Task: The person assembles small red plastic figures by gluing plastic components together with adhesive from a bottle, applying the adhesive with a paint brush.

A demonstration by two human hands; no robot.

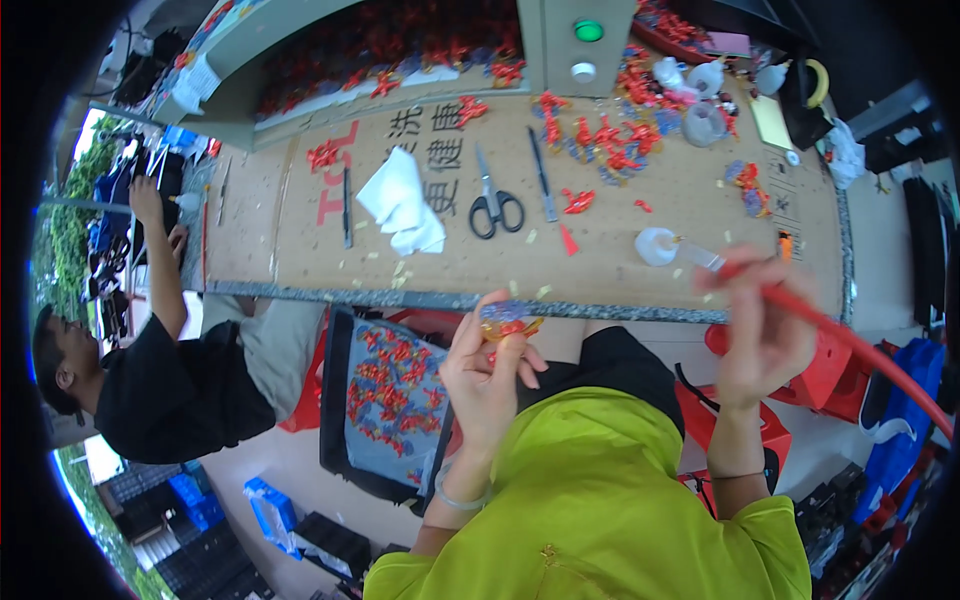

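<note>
My left hand (485, 375) is just in front of the table edge, with its fingers closed on a small figurine (508, 322) of translucent blue, red and yellow plastic. Part of the figurine is hidden by my fingers. My right hand (765, 325), smeared by motion, is closed round a long red hose-like tool (855, 345) with a pale, see-through tip (703, 259). The tool runs off to the right; its exact kind is unclear. Its tip points toward a white squeeze bottle (656, 246) on the table, and the figurine is well apart from it.
Scissors (494, 208), a white cloth (402, 205) and a dark pen-like tool (543, 175) lie on the cardboard-covered table (300, 240). Many red and blue pieces (610, 145) are heaped at the back. A tray of figurines (395, 400) stands left of my lap. A co-worker (180, 380) sits at left.
</note>
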